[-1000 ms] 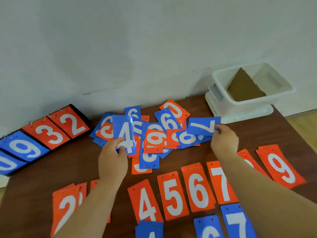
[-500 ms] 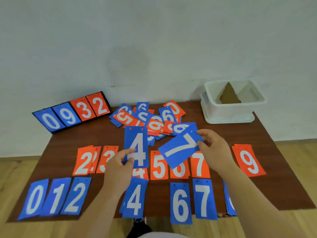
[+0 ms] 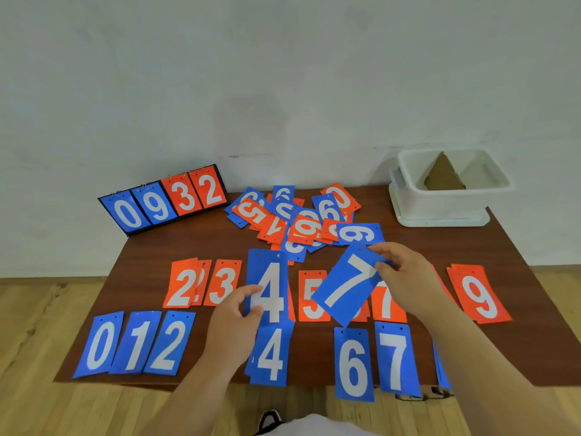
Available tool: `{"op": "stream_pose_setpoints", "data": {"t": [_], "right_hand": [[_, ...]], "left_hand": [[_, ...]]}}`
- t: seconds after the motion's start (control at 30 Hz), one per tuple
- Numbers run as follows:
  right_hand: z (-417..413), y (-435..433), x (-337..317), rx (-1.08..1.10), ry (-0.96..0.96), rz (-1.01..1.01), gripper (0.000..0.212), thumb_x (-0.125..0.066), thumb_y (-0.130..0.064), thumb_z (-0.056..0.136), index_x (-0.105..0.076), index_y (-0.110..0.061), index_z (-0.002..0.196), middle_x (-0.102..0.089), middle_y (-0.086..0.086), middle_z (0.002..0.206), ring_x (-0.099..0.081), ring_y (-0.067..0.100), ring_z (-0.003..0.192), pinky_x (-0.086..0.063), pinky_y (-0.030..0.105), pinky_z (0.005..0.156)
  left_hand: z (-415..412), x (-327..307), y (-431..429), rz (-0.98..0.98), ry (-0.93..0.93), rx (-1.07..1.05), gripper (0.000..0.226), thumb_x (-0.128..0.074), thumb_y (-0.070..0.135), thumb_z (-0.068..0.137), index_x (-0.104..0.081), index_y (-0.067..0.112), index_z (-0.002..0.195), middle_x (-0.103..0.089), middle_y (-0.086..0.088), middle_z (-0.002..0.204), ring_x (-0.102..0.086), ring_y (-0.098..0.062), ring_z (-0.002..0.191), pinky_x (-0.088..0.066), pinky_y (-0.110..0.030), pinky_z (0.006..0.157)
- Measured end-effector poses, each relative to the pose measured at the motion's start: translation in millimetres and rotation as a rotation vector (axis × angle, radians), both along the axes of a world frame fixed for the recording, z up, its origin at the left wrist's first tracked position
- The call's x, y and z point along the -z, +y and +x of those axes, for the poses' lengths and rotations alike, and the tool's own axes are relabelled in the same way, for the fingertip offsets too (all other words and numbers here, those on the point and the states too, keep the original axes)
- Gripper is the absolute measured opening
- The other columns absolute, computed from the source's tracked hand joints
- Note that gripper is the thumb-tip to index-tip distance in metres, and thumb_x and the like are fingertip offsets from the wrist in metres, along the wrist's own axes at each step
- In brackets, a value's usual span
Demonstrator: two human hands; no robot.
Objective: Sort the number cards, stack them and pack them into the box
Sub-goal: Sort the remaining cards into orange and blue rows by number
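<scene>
My left hand (image 3: 234,322) pinches a blue 4 card (image 3: 270,284) by its left edge, held upright above the blue 4 pile (image 3: 272,357). A tilted blue 7 card (image 3: 349,286) is pinched at its top corner by my right hand (image 3: 405,278), over the orange 5 (image 3: 311,297) and orange 7 (image 3: 388,305). A mixed heap of unsorted cards (image 3: 301,220) lies at the back middle. Sorted orange 2 (image 3: 182,284), 3 (image 3: 223,283) and 9 (image 3: 479,294) lie in a row; blue 0 (image 3: 99,344), 1 (image 3: 135,343), 2 (image 3: 169,343), 6 (image 3: 353,363) and 7 (image 3: 397,360) lie along the front edge.
A white plastic box (image 3: 440,206) stands at the back right corner of the brown table (image 3: 402,247), with a brown piece inside. A black scoreboard stand (image 3: 163,202) showing 0 9 3 2 leans at the back left. Wooden floor surrounds the table.
Both hands lifted the blue 4 and blue 7 off the heap and brought them toward the front rows; the view pulled back. Since half a second ago they have barely moved.
</scene>
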State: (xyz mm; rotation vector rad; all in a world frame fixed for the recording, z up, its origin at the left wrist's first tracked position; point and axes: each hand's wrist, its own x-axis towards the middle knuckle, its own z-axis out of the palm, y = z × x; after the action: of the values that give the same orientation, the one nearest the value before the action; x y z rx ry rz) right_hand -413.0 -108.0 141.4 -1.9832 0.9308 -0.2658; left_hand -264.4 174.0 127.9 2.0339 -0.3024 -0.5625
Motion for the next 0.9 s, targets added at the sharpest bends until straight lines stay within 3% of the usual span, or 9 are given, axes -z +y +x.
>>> {"op": "stream_pose_setpoints", "data": {"t": [0.17, 0.27, 0.4, 0.5, 0.57, 0.63, 0.73, 0.8, 0.9], "right_hand": [[15, 17, 3, -0.005, 0.045, 0.034, 0.027, -0.057, -0.019, 0.102, -0.058, -0.039, 0.120, -0.064, -0.008, 0.117, -0.064, 0.007, 0.088, -0.044, 0.010, 0.047], [23, 27, 8, -0.011, 0.107, 0.047, 0.027, -0.057, -0.022, 0.103, -0.057, -0.039, 0.123, -0.063, -0.009, 0.119, -0.065, 0.007, 0.092, -0.052, 0.018, 0.055], [38, 43, 17, -0.010, 0.159, 0.059, 0.028, -0.055, -0.022, 0.104, -0.058, -0.038, 0.126, -0.064, -0.008, 0.115, -0.068, 0.012, 0.080, -0.058, 0.030, 0.057], [46, 55, 27, -0.017, 0.185, 0.065, 0.029, -0.054, -0.021, 0.104, -0.059, -0.037, 0.127, -0.064, -0.006, 0.117, -0.068, 0.014, 0.081, -0.055, 0.026, 0.054], [46, 62, 35, -0.018, 0.220, 0.066, 0.028, -0.054, -0.020, 0.104, -0.060, -0.036, 0.126, -0.066, -0.005, 0.113, -0.066, 0.013, 0.072, -0.051, 0.022, 0.050], [42, 68, 44, -0.011, 0.264, 0.069, 0.028, -0.053, -0.016, 0.104, -0.060, -0.034, 0.123, -0.067, -0.003, 0.109, -0.060, 0.010, 0.059, -0.047, 0.020, 0.047], [28, 73, 55, 0.029, 0.313, 0.118, 0.028, -0.050, -0.013, 0.104, -0.062, -0.035, 0.117, -0.069, -0.003, 0.103, -0.057, 0.012, 0.054, -0.048, 0.023, 0.045], [17, 75, 62, 0.060, 0.351, 0.146, 0.027, -0.049, -0.013, 0.104, -0.061, -0.035, 0.114, -0.069, -0.004, 0.098, -0.064, 0.017, 0.061, -0.053, 0.028, 0.048], [-1, 75, 74, 0.108, 0.397, 0.151, 0.025, -0.049, -0.013, 0.103, -0.060, -0.033, 0.112, -0.068, -0.002, 0.102, -0.067, 0.017, 0.078, -0.054, 0.030, 0.053]], "left_hand": [[29, 4, 8, -0.009, 0.020, -0.012, 0.034, -0.067, 0.016, 0.097, -0.061, 0.035, 0.125, -0.054, 0.015, 0.120, -0.063, -0.006, 0.096, -0.060, -0.022, 0.057], [47, 9, 19, 0.027, 0.001, -0.017, 0.035, -0.067, 0.014, 0.097, -0.060, 0.038, 0.123, -0.053, 0.009, 0.125, -0.063, -0.007, 0.097, -0.060, -0.023, 0.058], [69, 20, 37, 0.063, 0.002, -0.032, 0.036, -0.067, 0.013, 0.097, -0.061, 0.035, 0.125, -0.058, 0.004, 0.125, -0.067, -0.009, 0.096, -0.062, -0.027, 0.060], [76, 35, 49, 0.127, -0.033, 0.036, 0.034, -0.066, 0.016, 0.098, -0.061, 0.034, 0.127, -0.058, 0.009, 0.129, -0.060, -0.003, 0.102, -0.057, -0.014, 0.067], [71, 51, 52, 0.185, -0.034, 0.136, 0.033, -0.065, 0.019, 0.099, -0.062, 0.032, 0.129, -0.056, 0.013, 0.128, -0.055, 0.001, 0.100, -0.048, -0.003, 0.060], [60, 72, 52, 0.223, 0.012, 0.227, 0.030, -0.065, 0.021, 0.099, -0.062, 0.032, 0.127, -0.058, 0.011, 0.128, -0.055, -0.001, 0.103, -0.047, -0.002, 0.059], [43, 102, 47, 0.273, 0.075, 0.326, 0.027, -0.065, 0.020, 0.099, -0.063, 0.033, 0.123, -0.060, 0.008, 0.131, -0.057, -0.005, 0.107, -0.051, -0.008, 0.066], [37, 117, 43, 0.330, 0.029, 0.379, 0.029, -0.063, 0.021, 0.099, -0.063, 0.032, 0.126, -0.063, 0.008, 0.129, -0.057, -0.005, 0.104, -0.052, -0.014, 0.076], [34, 130, 33, 0.488, -0.061, 0.472, 0.038, -0.060, 0.024, 0.097, -0.054, 0.032, 0.135, -0.064, 0.004, 0.125, -0.061, -0.018, 0.107, -0.053, -0.034, 0.089]]}}
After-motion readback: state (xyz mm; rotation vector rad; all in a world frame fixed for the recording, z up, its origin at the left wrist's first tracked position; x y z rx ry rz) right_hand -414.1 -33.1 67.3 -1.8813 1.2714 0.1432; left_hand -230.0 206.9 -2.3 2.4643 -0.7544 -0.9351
